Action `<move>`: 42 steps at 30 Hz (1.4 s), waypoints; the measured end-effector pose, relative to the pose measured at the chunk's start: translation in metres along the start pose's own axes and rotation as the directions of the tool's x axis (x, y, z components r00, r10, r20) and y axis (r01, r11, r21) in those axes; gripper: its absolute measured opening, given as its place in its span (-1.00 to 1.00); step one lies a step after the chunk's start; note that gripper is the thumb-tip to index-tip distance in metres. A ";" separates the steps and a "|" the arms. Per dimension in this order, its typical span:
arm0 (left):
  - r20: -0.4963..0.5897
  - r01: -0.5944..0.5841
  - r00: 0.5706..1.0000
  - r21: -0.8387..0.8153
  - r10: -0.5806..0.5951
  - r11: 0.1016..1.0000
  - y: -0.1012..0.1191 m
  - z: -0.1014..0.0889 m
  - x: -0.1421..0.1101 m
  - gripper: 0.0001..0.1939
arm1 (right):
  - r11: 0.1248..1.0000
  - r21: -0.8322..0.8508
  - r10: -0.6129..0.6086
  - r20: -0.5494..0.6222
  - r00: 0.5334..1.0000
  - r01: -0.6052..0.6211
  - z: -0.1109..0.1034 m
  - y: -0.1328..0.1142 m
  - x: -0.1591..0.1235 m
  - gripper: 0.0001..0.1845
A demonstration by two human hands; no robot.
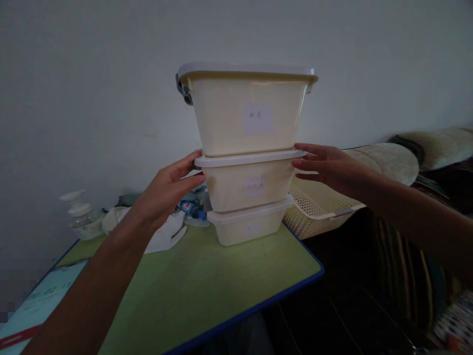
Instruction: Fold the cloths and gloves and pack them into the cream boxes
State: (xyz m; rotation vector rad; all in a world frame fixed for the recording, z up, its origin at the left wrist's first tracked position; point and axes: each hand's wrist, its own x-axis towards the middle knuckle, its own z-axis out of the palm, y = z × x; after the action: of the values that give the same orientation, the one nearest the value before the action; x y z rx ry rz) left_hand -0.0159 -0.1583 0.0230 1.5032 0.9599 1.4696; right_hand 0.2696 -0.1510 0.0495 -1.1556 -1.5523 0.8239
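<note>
Seen from the head camera, three cream plastic storage boxes stand stacked at the far edge of a green worktop [207,286] with a blue rim, close to a pale wall. The top box [248,109] is the largest, lidded, with a grey latch at its left end and a small paper label on its front; it rests on the lid of the middle box [250,183], which in turn sits on the smallest, bottom box [247,224]. The left hand [166,195] reaches in from the lower left, its fingers [190,162] spread loosely apart and touching the left end of the middle box at the lid rim. The right hand [327,165] comes in from the right, fingers [305,155] extended and slightly parted, their tips against the right end of the same lid, just under the top box. Neither hand is closed round anything. Behind the left hand lie a white cloth [164,236] and a small bottle with a blue cap [192,209] on its side; further left stand clear pump bottles [79,217]. Just right of the stack sits a perforated cream basket [318,209], with cushioned seating [391,160] behind it.
</note>
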 end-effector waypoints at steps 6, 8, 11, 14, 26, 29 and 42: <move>0.016 -0.014 1.000 0.039 0.014 0.999 -0.002 0.000 -0.005 -0.41 | 0.995 -0.089 -0.049 0.014 0.999 0.050 -0.001 0.005 -0.004 -0.61; 0.008 -0.013 1.000 0.053 0.013 0.998 -0.003 0.001 -0.007 -0.39 | 0.991 -0.101 -0.079 0.050 0.996 0.084 -0.003 0.008 -0.006 -0.61; 0.000 -0.019 1.000 0.070 0.019 0.997 -0.004 0.002 -0.008 -0.37 | 0.986 -0.108 -0.115 0.112 0.987 0.127 -0.005 0.011 -0.008 -0.61; -0.006 -0.036 0.999 0.084 0.037 0.996 -0.005 0.003 -0.007 -0.39 | 0.982 -0.119 -0.130 0.127 0.983 0.145 -0.007 0.011 -0.010 -0.60; -0.018 -0.061 0.998 0.111 0.063 0.992 -0.013 0.006 -0.002 -0.38 | 0.988 -0.130 -0.073 0.046 0.996 0.078 -0.005 0.020 0.000 -0.54; 0.017 -0.081 0.997 0.174 0.079 0.981 -0.012 0.006 0.000 -0.42 | 0.985 -0.162 -0.061 0.022 0.998 0.064 -0.007 0.021 0.000 -0.60; 0.072 -0.226 0.974 0.300 0.214 0.927 -0.045 0.016 0.025 -0.06 | 0.961 -0.174 -0.242 -0.146 0.959 0.216 0.018 0.059 0.029 -0.16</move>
State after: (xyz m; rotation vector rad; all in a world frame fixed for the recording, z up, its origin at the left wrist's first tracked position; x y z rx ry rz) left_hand 0.0015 -0.1190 -0.0085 1.9103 1.0607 1.4902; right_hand 0.2672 -0.1046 0.0002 -1.0992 -1.5964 0.4458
